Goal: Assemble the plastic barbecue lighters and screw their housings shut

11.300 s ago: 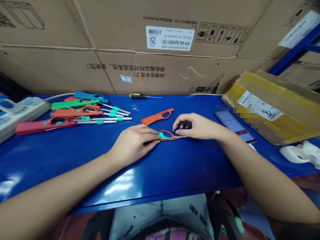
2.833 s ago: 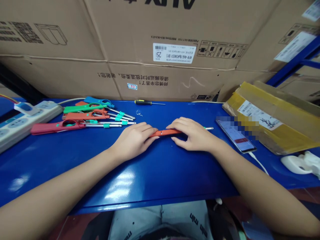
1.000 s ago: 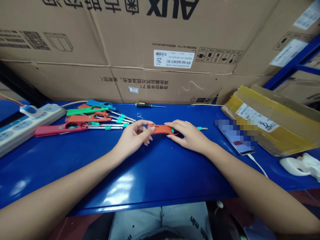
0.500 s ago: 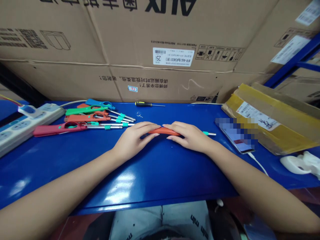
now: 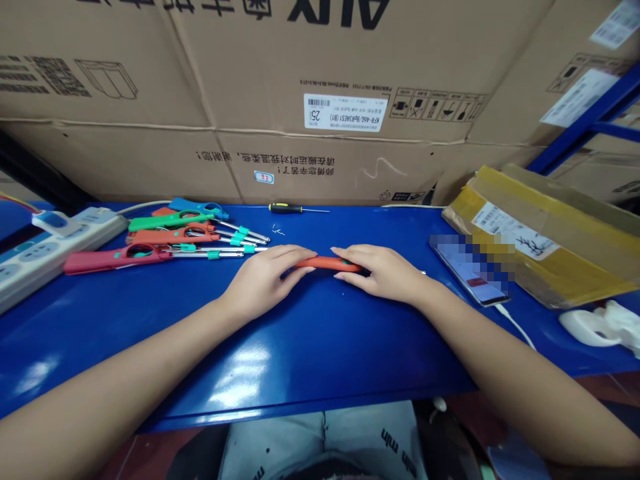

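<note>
Between my two hands lies an orange long-necked lighter [image 5: 327,263], held low over the blue table. My left hand [image 5: 273,273] is closed around its left end. My right hand [image 5: 380,272] grips the right part, where a bit of green shows by the fingers. The lighter's metal neck is mostly behind my right hand; only a small tip shows past it. To the left lie several more long-necked lighters, among them a red one [image 5: 117,259], a green one [image 5: 170,220] and a blue one [image 5: 197,207], with metal necks and green bands.
A black-and-yellow screwdriver [image 5: 286,208] lies at the back, near several small screws [image 5: 278,231]. At the left is a white power strip [image 5: 55,250]. A phone [image 5: 467,270] on a cable and a taped parcel [image 5: 545,233] are at the right. Large cartons [image 5: 270,147] stand behind.
The orange lighter has been turned about its length in my hands, and its seam no longer faces me. Less of its metal neck shows beyond my right hand.
</note>
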A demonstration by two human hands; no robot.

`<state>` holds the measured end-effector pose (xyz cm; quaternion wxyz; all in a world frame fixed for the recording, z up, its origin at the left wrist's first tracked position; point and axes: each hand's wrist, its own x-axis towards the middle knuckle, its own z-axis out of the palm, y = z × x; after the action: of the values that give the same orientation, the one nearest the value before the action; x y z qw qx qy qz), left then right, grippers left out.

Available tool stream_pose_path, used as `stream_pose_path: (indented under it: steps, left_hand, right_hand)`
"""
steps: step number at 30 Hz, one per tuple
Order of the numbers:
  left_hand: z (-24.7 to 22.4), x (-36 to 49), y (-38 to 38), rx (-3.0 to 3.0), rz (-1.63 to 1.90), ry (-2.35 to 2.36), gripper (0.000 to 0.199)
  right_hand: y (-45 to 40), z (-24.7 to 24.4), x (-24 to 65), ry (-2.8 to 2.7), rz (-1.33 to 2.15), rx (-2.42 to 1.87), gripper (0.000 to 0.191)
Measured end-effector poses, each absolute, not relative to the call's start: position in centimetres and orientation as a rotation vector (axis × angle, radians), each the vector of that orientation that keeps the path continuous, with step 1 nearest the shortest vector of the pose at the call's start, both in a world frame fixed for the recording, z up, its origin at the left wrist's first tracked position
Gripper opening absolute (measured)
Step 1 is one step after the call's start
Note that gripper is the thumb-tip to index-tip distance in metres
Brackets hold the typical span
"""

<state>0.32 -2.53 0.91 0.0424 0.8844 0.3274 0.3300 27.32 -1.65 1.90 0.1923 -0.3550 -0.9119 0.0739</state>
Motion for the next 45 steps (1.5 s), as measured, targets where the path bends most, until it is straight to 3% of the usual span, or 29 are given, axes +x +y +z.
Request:
stream_pose_path:
  steps: [7,22,29,45]
  left_hand:
    - [0.5,-0.3,-1.6,2.574,1.056,1.091,0.028]
    - [0.3,-0.4,-1.1,2.516,1.069,1.128,0.031]
    - [0.5,-0.2,-1.4,2.475,1.103,1.140,0.028]
    - [0.5,0.2,-1.9,2.380,1.105,1.182,0.031]
  right_hand:
    - [-0.6,2.5,28.6,-2.613,0.047,-1.097,0.026]
    - [-0.6,3.2,28.5,-2.626,-0.019,-1.290,0.007]
    - [-1.0,3.4,28.5,-2.598,-0.155,-1.333,0.013]
    - [-1.2,3.9,28.4,-2.613,-0.084,-1.297,0.015]
